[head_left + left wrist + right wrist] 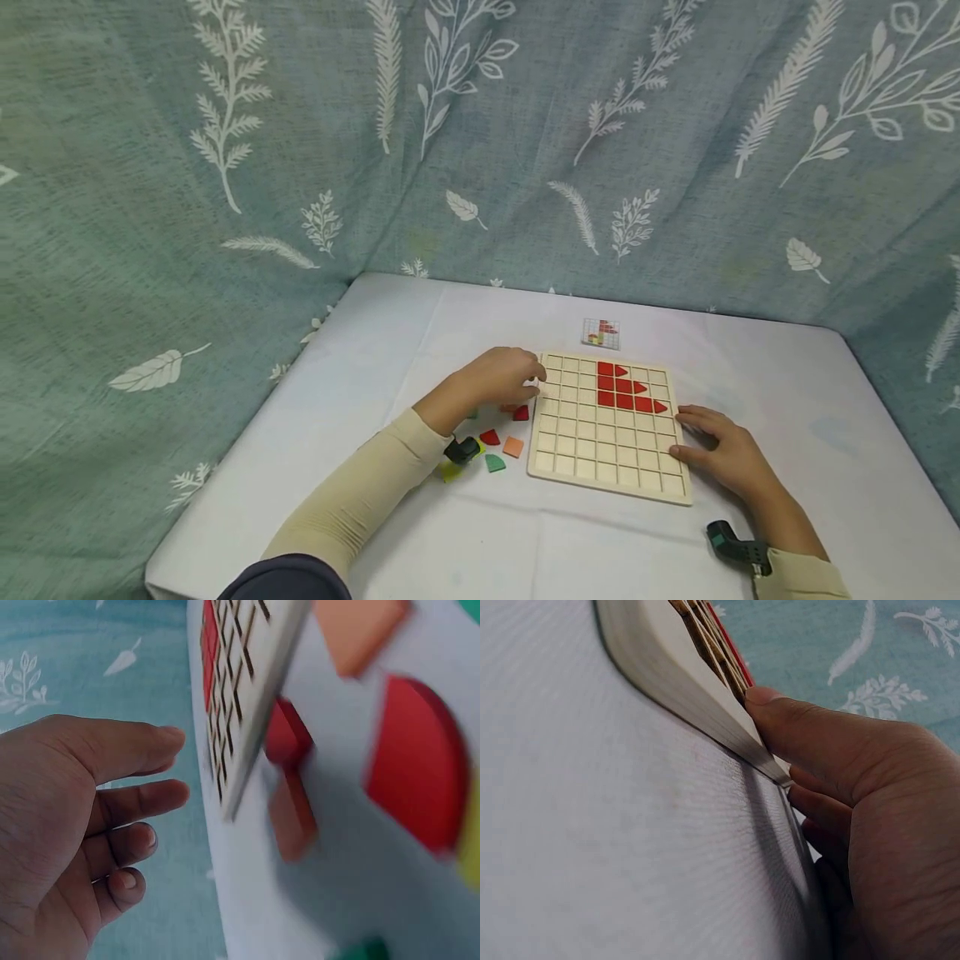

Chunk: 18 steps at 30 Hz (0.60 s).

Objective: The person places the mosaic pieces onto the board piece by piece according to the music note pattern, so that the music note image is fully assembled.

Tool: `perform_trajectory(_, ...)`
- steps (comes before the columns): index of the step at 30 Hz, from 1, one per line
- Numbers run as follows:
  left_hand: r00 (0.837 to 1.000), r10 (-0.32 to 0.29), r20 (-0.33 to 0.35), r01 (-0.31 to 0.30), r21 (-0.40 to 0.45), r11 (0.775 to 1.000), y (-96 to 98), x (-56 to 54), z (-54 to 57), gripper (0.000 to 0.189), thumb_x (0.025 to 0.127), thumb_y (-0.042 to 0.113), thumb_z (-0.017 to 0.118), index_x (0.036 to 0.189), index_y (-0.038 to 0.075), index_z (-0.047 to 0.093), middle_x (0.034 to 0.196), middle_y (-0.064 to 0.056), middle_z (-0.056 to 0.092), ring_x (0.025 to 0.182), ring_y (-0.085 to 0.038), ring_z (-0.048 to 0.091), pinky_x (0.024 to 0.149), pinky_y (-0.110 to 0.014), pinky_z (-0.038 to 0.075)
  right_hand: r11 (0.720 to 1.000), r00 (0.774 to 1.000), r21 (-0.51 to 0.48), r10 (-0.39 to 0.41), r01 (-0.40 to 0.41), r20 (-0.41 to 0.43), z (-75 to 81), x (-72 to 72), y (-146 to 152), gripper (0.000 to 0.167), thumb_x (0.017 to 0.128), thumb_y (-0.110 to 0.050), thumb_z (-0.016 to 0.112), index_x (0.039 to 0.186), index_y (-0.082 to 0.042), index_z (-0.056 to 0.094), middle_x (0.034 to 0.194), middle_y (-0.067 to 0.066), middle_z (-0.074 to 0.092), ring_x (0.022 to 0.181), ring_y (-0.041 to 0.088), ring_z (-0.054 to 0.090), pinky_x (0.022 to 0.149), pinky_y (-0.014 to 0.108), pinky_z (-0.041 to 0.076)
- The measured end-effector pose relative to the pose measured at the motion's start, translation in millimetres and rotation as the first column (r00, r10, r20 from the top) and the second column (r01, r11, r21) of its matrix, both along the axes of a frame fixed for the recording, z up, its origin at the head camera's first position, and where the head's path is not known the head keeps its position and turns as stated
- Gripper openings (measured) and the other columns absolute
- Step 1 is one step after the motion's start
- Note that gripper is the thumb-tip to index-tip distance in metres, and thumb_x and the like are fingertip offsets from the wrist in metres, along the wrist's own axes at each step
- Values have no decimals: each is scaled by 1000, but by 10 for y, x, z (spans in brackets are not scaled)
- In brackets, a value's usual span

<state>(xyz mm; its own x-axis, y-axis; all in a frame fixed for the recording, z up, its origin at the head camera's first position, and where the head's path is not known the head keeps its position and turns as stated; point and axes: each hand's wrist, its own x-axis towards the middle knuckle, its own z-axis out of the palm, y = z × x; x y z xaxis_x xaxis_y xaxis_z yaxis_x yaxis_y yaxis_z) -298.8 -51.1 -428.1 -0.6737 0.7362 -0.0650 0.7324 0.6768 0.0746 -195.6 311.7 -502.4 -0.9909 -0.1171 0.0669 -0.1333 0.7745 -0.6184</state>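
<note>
A square wooden grid board [585,433] lies on the table, with three rows of red pieces [624,402] along its upper right, each ending in a point. My left hand [504,377] hovers at the board's left edge, thumb and fingers apart and holding nothing; the left wrist view shows the same gap. Below it are a red piece [287,735] and an orange piece [292,817] beside the board. My right hand [723,450] touches the board's right edge with thumb and fingertips. The right wrist view shows its thumb against the rim [731,724].
A small pattern card [602,333] lies behind the board. Left of the board are scattered loose pieces: a red quarter-round [490,437], an orange square [513,447], a green quarter-round [495,463] and a yellow piece [450,472]. A leaf-patterned curtain [480,167] hangs behind the table.
</note>
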Motion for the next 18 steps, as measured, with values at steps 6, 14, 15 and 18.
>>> perform_trajectory(6,997,70,17,-70,15,997,-369,62,-28,26,90,26,68,113,16,73,103,4,66,85,-8,59,77,-28,49,1000,1000,6,8,-8,8,6,5,5,74,80,-48,76,134,-1,56,144,20,43,134,46,31,103,64,23)
perform_trajectory(14,984,166,64,-170,55,984,-805,104,-45,26,91,24,68,115,14,72,108,2,67,94,-11,61,83,-31,49,1000,1000,4,18,-18,5,-13,13,14,76,81,-50,75,135,-1,56,145,20,42,134,47,31,101,66,22)
perform_trajectory(15,981,183,70,-188,64,980,-855,114,-47,26,91,24,68,115,14,72,109,2,67,94,-12,61,83,-31,49,1000,1000,6,17,-17,5,-15,15,11,76,81,-51,75,135,0,55,145,20,41,134,48,31,101,66,22)
perform_trajectory(18,968,235,84,-242,87,966,-1002,164,-49,27,91,26,68,116,15,72,110,3,67,96,-12,61,85,-32,49,1000,1000,4,11,-11,14,-26,22,1,77,80,-51,75,134,0,55,145,21,41,134,48,30,101,67,22)
